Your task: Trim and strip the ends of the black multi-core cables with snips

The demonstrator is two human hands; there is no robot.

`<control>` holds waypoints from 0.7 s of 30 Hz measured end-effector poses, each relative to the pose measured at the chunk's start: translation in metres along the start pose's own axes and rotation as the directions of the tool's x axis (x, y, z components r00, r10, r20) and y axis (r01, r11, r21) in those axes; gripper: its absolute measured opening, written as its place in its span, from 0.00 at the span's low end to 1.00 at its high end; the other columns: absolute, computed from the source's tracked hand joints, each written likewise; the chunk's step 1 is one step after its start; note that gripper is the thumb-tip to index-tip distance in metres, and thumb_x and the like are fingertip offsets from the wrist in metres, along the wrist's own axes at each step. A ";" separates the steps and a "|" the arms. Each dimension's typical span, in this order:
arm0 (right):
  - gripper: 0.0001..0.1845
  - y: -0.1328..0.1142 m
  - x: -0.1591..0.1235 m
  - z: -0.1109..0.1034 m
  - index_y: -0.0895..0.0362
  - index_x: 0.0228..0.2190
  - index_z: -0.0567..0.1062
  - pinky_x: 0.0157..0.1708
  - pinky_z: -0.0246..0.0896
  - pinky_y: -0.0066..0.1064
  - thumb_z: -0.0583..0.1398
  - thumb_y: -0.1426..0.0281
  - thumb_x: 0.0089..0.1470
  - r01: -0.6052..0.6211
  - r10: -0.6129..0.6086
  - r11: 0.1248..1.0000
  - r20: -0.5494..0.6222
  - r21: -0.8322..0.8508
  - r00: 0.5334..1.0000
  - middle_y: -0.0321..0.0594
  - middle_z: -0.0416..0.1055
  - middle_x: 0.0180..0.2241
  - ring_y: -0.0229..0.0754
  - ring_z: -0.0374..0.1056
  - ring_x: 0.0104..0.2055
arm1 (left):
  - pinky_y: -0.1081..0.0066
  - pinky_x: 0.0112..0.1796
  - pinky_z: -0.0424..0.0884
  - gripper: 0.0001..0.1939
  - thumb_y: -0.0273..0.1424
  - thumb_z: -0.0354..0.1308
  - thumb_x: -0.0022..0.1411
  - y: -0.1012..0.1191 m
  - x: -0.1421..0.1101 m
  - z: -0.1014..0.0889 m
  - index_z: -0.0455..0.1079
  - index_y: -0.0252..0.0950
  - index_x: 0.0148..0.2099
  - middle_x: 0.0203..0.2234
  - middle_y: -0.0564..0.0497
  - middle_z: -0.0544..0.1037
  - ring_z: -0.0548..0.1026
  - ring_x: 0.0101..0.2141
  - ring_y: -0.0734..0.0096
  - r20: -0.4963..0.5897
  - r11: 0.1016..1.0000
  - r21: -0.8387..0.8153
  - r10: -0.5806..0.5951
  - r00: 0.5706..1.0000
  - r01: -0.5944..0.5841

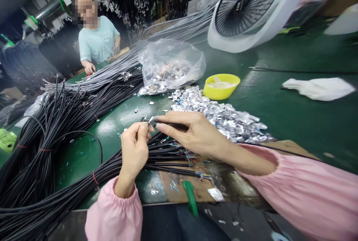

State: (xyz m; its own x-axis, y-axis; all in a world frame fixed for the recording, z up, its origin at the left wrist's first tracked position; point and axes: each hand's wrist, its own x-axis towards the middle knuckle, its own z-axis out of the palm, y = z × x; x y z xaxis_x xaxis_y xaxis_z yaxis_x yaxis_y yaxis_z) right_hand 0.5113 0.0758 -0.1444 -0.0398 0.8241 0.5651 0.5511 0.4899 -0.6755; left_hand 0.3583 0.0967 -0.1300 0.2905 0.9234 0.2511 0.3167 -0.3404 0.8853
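Note:
My left hand [135, 148] is closed, thumb and fingers pinching at the end of a black cable [179, 124]. The same cable runs under the fingers of my right hand [192, 129], which is closed around it, and its tail seems to trail past my right sleeve. A small silvery bit shows between my fingertips; its exact shape is too small to tell. Below both hands lies a bundle of black cables [112, 172], held by a red tie [95, 177], with stripped ends showing thin coloured wires [192, 155].
Behind my hands are a heap of silver foil pieces [220, 116], a clear plastic bag [172, 66] and a yellow bowl [221, 86]. More black cables [53, 133] lie left. A white fan [251, 10] stands back right. A person [96, 41] works across the green table [304, 121].

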 end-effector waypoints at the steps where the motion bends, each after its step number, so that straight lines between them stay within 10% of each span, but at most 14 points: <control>1: 0.13 0.000 0.000 0.000 0.60 0.35 0.78 0.31 0.65 0.31 0.56 0.67 0.55 -0.001 0.001 1.000 -0.007 -0.016 1.000 0.43 0.76 0.33 0.43 0.72 0.34 | 0.76 0.23 0.57 0.17 0.36 0.48 0.63 -0.001 0.000 0.000 0.68 0.34 0.26 0.19 0.53 0.68 0.65 0.22 0.77 -0.007 1.000 0.011 0.005 1.000 -0.005; 11: 0.12 0.001 -0.005 0.003 0.56 0.35 0.79 0.30 0.66 0.29 0.57 0.66 0.56 0.031 -0.062 0.977 -0.142 -0.211 0.988 0.40 0.77 0.31 0.42 0.73 0.31 | 0.77 0.22 0.58 0.09 0.34 0.58 0.53 -0.003 0.002 0.005 0.70 0.33 0.30 0.18 0.56 0.69 0.64 0.20 0.79 -0.082 0.987 -0.143 -0.079 0.994 0.067; 21: 0.15 -0.003 0.005 -0.011 0.61 0.38 0.76 0.30 0.64 0.28 0.55 0.65 0.58 0.232 -0.241 0.968 -0.090 -0.100 0.966 0.44 0.73 0.31 0.40 0.69 0.31 | 0.75 0.22 0.50 0.19 0.38 0.45 0.62 0.000 0.003 -0.010 0.61 0.34 0.21 0.14 0.58 0.56 0.53 0.18 0.79 0.066 0.999 0.008 0.053 0.996 -0.053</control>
State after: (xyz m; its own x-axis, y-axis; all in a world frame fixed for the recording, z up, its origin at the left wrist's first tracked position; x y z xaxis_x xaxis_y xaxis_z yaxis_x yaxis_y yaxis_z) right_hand 0.5185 0.0748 -0.1344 -0.0959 0.6529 0.7514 0.6077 0.6363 -0.4753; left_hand 0.3502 0.1009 -0.1260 0.3652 0.8906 0.2711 0.3084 -0.3905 0.8674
